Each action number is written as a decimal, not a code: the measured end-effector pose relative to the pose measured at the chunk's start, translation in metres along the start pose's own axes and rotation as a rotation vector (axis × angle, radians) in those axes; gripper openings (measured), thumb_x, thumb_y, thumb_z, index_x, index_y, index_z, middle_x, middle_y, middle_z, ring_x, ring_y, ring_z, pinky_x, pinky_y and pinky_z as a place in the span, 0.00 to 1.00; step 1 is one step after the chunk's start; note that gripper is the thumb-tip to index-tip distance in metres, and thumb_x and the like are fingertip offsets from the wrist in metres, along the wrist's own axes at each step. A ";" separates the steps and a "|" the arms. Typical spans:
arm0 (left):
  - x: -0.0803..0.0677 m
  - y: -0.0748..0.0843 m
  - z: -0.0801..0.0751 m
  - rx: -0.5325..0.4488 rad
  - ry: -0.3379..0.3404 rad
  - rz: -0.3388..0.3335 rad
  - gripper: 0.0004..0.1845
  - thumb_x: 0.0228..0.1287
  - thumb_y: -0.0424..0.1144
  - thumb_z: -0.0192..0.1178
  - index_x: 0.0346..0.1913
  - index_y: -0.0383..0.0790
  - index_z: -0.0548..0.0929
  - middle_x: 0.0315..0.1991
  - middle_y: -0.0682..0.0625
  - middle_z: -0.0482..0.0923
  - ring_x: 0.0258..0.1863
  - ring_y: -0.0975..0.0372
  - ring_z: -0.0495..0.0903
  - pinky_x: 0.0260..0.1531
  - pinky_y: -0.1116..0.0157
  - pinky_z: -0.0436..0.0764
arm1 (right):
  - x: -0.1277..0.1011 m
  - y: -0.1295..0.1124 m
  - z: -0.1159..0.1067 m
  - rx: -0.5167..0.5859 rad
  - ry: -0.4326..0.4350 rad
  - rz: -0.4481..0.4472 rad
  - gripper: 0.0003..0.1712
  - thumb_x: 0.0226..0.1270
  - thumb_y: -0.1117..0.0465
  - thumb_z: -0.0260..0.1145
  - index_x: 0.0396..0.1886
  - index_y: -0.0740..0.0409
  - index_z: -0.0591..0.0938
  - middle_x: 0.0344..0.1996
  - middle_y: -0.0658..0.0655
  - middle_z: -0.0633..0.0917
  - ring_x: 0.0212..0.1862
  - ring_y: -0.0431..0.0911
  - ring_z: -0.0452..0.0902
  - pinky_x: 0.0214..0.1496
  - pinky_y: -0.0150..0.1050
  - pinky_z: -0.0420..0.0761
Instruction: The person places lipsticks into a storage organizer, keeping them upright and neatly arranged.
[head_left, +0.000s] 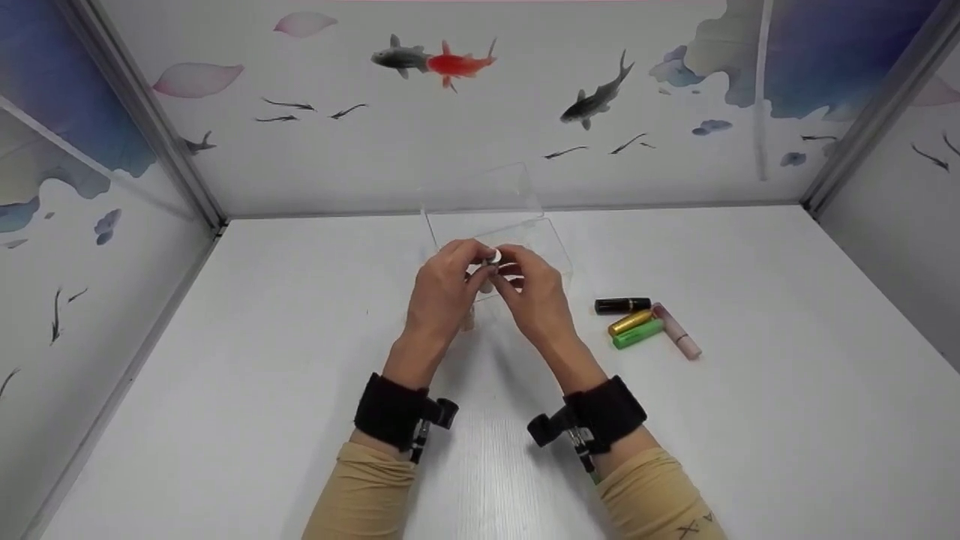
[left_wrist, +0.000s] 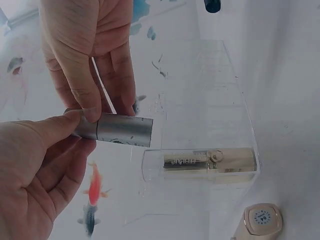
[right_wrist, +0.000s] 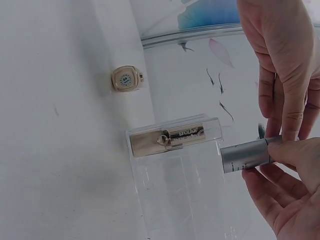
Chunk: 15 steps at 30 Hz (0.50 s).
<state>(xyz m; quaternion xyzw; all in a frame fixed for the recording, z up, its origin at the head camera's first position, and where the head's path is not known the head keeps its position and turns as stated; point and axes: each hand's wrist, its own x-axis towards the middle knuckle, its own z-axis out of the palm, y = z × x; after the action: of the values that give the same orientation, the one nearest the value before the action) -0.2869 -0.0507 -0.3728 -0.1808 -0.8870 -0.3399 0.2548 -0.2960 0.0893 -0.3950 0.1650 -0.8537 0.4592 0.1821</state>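
In the head view's centre, the left hand (head_left: pixel 448 291) and right hand (head_left: pixel 534 296), fingers curled, together pinch a silver cylindrical tube (head_left: pixel 494 258) near a clear plastic box (head_left: pixel 560 243). At right lie a glossy black tube (head_left: pixel 622 305), gold tube (head_left: pixel 631 323), green tube (head_left: pixel 637 334) and pale pink tube (head_left: pixel 679 334).

In the left wrist view, the silver tube's metallic surface looks scuffed, left of centre; a shiny gold lipstick (left_wrist: pixel 235 159) sits inside the box.

In the right wrist view, a rounded-square beige tube (right_wrist: pixel 126 78) shows upper left.

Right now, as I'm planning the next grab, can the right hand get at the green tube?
Probably not straight away: the right hand is pinching the silver tube that the left hand also holds. If freed, the way looks clear, as nothing visible covers the green tube.
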 end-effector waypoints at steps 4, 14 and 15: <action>-0.002 -0.003 0.002 -0.001 -0.027 0.009 0.07 0.65 0.33 0.66 0.44 0.39 0.82 0.46 0.46 0.85 0.47 0.57 0.87 0.44 0.64 0.86 | 0.000 0.003 0.002 -0.044 -0.003 -0.031 0.18 0.68 0.65 0.67 0.57 0.58 0.80 0.51 0.57 0.86 0.49 0.48 0.87 0.49 0.41 0.86; -0.005 -0.010 0.008 0.080 -0.047 0.042 0.08 0.64 0.33 0.66 0.43 0.39 0.80 0.42 0.46 0.85 0.45 0.57 0.87 0.44 0.63 0.86 | -0.002 0.009 0.005 -0.090 -0.058 -0.038 0.20 0.68 0.67 0.66 0.59 0.58 0.77 0.48 0.60 0.87 0.49 0.50 0.86 0.52 0.44 0.86; -0.005 -0.010 0.009 0.085 -0.050 0.040 0.07 0.64 0.34 0.66 0.43 0.39 0.80 0.42 0.46 0.85 0.44 0.57 0.88 0.44 0.63 0.86 | -0.002 0.009 0.005 -0.088 -0.061 -0.039 0.19 0.69 0.67 0.66 0.58 0.58 0.77 0.48 0.60 0.88 0.49 0.50 0.86 0.52 0.44 0.86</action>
<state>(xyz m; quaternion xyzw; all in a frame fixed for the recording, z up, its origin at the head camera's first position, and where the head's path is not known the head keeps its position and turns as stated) -0.2904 -0.0526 -0.3867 -0.1959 -0.9030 -0.2920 0.2470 -0.2992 0.0903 -0.4055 0.1872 -0.8747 0.4125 0.1720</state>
